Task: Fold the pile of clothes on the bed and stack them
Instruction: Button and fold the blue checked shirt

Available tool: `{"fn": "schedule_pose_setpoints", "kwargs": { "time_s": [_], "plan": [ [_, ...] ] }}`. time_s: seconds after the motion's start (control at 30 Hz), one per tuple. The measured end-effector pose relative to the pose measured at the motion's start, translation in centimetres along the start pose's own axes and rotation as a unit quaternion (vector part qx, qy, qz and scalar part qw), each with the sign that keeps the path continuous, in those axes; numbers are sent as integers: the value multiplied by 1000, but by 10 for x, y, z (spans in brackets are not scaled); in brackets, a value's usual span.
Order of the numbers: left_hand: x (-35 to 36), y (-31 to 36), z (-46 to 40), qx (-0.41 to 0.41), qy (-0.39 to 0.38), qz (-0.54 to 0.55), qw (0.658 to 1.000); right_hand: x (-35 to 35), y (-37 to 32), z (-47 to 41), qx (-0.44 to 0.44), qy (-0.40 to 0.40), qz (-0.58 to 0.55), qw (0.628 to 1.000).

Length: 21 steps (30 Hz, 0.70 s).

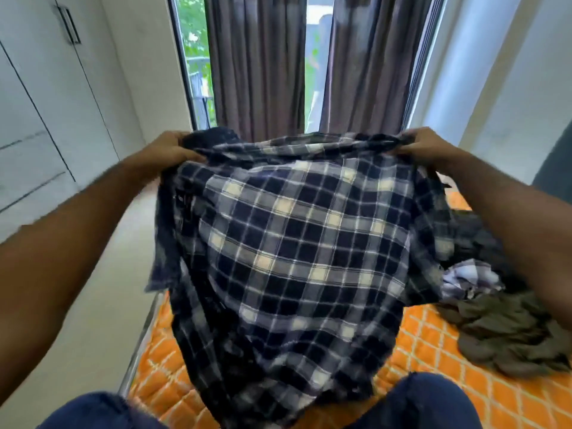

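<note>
We hold the plaid shirt up over the bed, left hand and right hand each pinching a shoulder. Unfolded pile sits to our right. Best to keep shoulders level and taut, lower flat onto the bed, then fold sleeves in.

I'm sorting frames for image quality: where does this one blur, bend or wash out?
Head view: the plaid shirt smears with motion blur at its lower hem; the window between the curtains is washed out by daylight; wide-angle distortion tilts the wardrobe and walls inward; the clothes pile at the right edge looks soft.
</note>
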<state>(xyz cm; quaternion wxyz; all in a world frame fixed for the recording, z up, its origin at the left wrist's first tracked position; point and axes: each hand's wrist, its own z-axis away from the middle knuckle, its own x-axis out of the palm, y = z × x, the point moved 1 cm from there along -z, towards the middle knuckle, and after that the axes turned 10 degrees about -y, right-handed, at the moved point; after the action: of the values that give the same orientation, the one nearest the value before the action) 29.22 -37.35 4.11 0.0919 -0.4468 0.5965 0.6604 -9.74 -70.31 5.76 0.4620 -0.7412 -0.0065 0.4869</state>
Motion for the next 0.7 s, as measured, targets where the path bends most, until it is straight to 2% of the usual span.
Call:
{"fn": "schedule_pose_setpoints", "kwargs": {
  "time_s": [0.1,0.17,0.37,0.5,0.6,0.7],
  "plan": [
    [43,-49,-13,-28,33,-134,990,45,42,-39,24,-2,165,986],
    [72,-96,-33,-57,27,-140,988,76,65,-66,53,-4,241,969],
    [134,-164,-72,-83,56,-192,976,152,127,-122,106,-27,306,946],
    [158,-194,-106,-94,73,-262,958,184,162,-149,102,17,410,906],
    [168,-213,-128,-111,56,-276,953,205,183,-160,155,-52,327,931],
    [181,-241,-139,-146,-31,-164,975,226,201,-154,200,-117,168,958]
  ]
}}
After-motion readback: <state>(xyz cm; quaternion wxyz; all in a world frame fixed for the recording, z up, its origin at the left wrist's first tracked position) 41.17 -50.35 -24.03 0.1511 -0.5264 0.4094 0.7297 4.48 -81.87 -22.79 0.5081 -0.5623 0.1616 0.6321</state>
